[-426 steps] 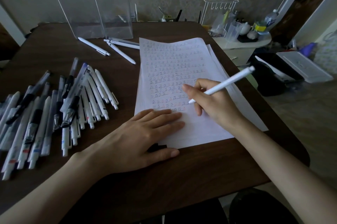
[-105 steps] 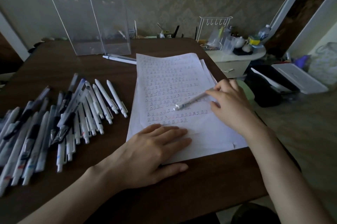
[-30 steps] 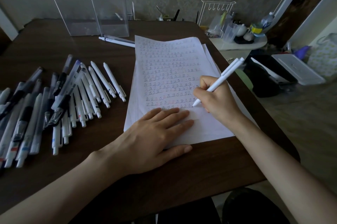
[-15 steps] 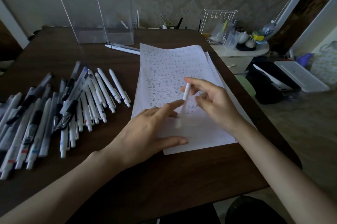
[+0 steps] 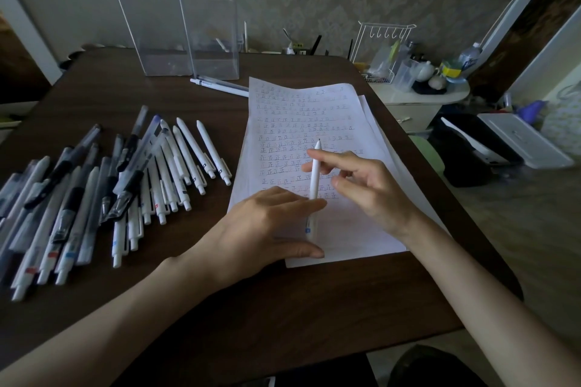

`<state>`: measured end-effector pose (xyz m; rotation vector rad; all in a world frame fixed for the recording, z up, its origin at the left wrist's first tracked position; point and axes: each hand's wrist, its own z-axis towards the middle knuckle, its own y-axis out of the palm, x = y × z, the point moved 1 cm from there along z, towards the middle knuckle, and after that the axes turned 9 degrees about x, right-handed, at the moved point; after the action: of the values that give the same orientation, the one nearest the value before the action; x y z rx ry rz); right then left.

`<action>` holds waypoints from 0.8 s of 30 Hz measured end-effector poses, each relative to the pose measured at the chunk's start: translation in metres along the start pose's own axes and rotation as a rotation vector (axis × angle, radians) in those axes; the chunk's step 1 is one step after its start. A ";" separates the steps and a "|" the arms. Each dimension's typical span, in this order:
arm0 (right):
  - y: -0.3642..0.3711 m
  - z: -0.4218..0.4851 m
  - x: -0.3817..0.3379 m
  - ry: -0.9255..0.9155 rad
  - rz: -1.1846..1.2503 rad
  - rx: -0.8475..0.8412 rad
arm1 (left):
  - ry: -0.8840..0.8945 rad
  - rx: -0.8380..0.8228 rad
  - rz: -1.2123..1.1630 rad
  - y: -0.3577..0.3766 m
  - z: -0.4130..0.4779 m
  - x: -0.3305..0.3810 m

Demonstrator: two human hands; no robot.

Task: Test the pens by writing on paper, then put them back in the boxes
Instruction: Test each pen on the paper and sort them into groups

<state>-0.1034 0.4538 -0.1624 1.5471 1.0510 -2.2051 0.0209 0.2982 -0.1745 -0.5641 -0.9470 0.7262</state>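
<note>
Flipped since a second ago: the white pen (image 5: 314,175) no longer writes, it stands nearly upright over the lower half of the paper (image 5: 301,109), tip pointing away from me, pinched by thumb and forefinger of my right hand (image 5: 371,194), other fingers loose. My left hand (image 5: 267,229) has lifted its fingers off the sheet, mostly straight, index laid across the pen's lower barrel, not wrapped round it. Test stroke looks done, probably retracting the tip; this pen should go next to the clear boxes (image 5: 176,9) beyond the paper's top left corner, with the pen pile (image 5: 94,191) lying left of the paper.
</note>
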 end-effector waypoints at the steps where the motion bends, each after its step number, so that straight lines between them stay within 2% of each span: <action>1: 0.000 0.000 0.001 0.001 -0.006 -0.012 | 0.012 0.004 0.008 0.000 0.000 0.000; 6: 0.003 0.008 0.001 -0.018 -0.051 -0.010 | 0.011 0.007 0.144 -0.012 0.005 0.000; 11: 0.003 0.040 -0.009 -0.021 -0.231 -0.084 | -0.195 0.115 0.381 -0.050 0.000 -0.024; 14: 0.014 0.078 -0.020 -0.066 -0.310 -0.090 | -0.429 0.117 0.448 -0.073 -0.008 -0.040; 16: 0.031 0.111 -0.025 -0.079 -0.315 -0.061 | -0.530 0.112 0.479 -0.080 -0.012 -0.049; 20: 0.072 0.178 -0.031 -0.068 -0.261 0.066 | -0.576 0.105 0.544 -0.078 -0.012 -0.057; 24: 0.101 0.221 -0.027 -0.192 -0.716 0.115 | -0.505 0.132 0.573 -0.074 -0.016 -0.060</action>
<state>-0.1926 0.2266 -0.1416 1.0540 1.6204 -2.8356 0.0337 0.2035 -0.1607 -0.5493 -1.2014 1.4839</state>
